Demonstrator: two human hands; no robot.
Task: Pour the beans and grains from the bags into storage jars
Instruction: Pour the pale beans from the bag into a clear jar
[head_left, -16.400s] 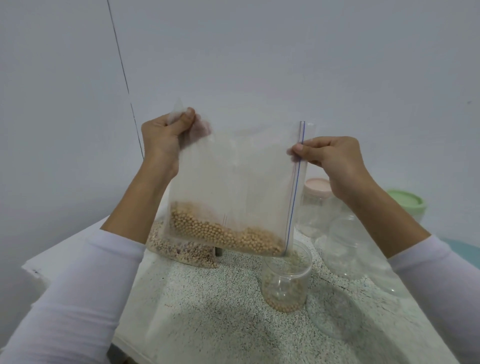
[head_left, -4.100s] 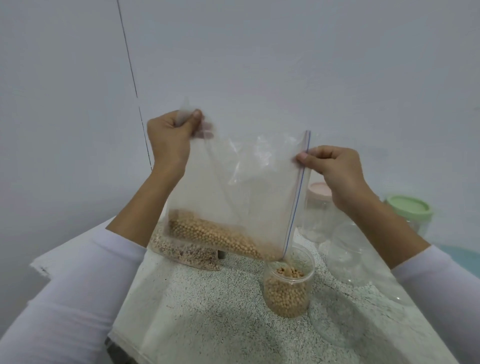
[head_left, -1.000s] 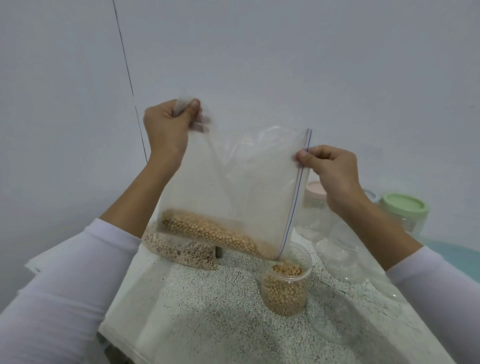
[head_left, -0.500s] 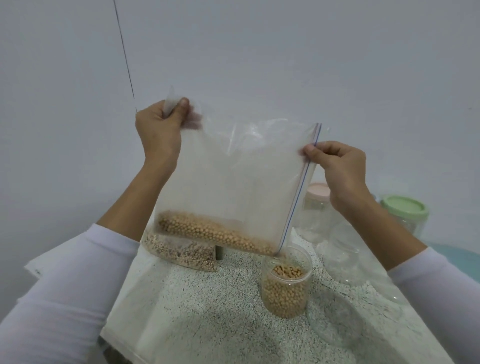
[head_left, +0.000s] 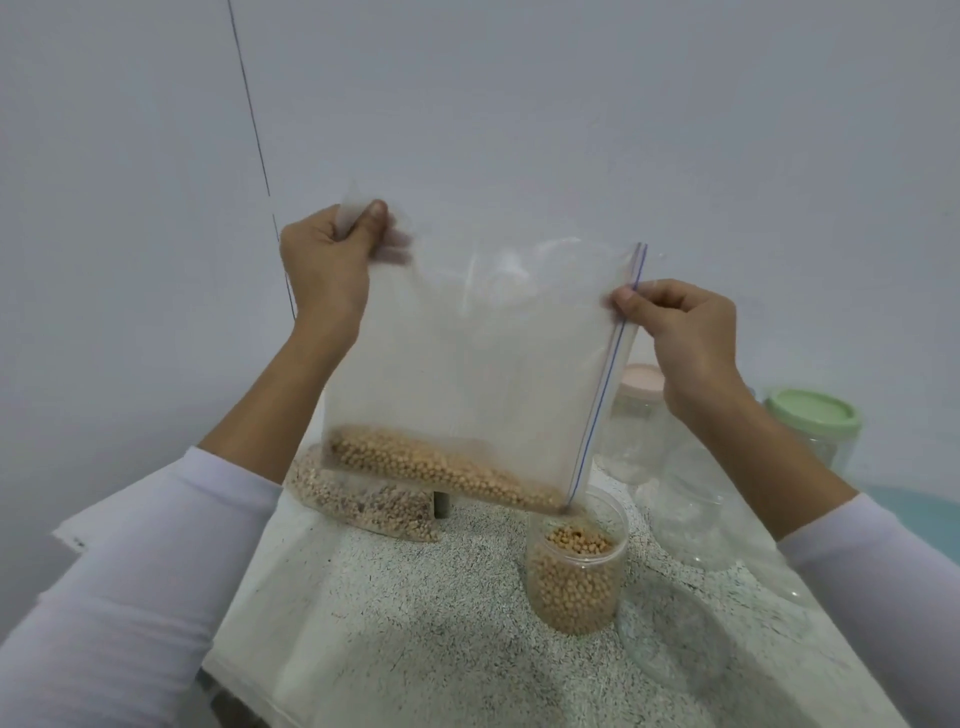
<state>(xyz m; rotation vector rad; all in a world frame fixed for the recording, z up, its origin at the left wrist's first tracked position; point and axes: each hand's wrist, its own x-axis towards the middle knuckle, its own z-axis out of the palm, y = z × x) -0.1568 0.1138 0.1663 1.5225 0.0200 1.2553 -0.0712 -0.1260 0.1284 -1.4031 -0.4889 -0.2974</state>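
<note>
A clear zip bag (head_left: 467, 374) hangs turned on its side, its blue zip strip running down the right edge. Tan beans (head_left: 441, 467) lie along its lower edge, sloping down to the bottom right corner. That corner hangs just over the mouth of a small clear jar (head_left: 574, 577), which is nearly full of the same beans. My left hand (head_left: 327, 265) pinches the bag's upper left corner. My right hand (head_left: 680, 332) pinches the zip edge partway down.
A second bag of speckled grains (head_left: 363, 501) lies on the speckled table (head_left: 415, 623) behind the held bag. A pink-lidded jar (head_left: 636, 415), a green-lidded jar (head_left: 810, 423) and several empty clear jars (head_left: 696, 514) stand at right. A clear lid (head_left: 675, 639) lies near the bean jar.
The jar has filled from nearly empty to nearly full of beans, and the bag holds fewer. In the last second both hands raised and stretched the bag slightly.
</note>
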